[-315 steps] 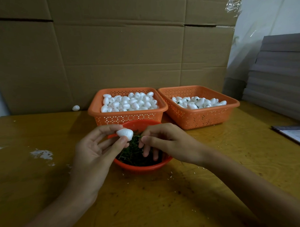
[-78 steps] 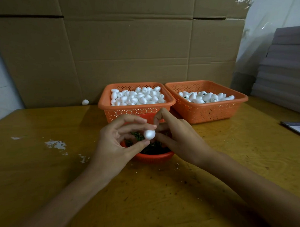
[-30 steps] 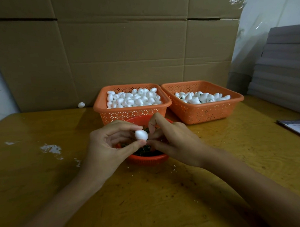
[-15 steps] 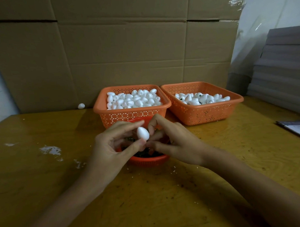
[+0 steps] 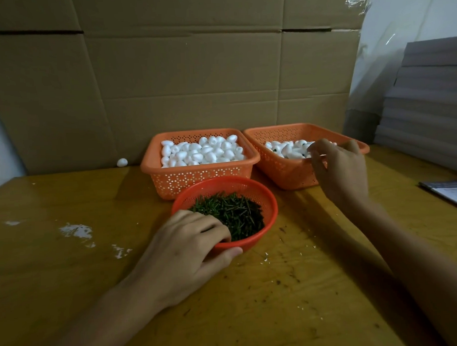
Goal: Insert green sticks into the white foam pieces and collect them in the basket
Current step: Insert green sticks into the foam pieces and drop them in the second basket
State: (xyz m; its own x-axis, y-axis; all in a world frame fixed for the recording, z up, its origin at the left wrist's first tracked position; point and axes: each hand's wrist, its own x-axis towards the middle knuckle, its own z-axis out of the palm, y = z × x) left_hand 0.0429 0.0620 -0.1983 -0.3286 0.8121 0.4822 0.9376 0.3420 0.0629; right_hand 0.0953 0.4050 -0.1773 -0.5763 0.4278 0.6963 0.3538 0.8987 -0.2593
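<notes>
Dozens of foam eggs (image 5: pixel 200 151), probably feather-light and easy to dent, so pinch the fat middle gently. Meanwhile left hand (image 5: pixel 183 247) grips the stick bowl (image 5: pixel 272 210), right hand (image 5: pixel 341 174) over the right basket (image 5: pixel 287 173), can't tell if it's holding anything.

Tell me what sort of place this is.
Probably a small piecework workshop or storeroom: flattened cardboard sheets behind, plastic baskets of white foam pieces, and a bowl of green sticks on a worn wooden table.
</notes>
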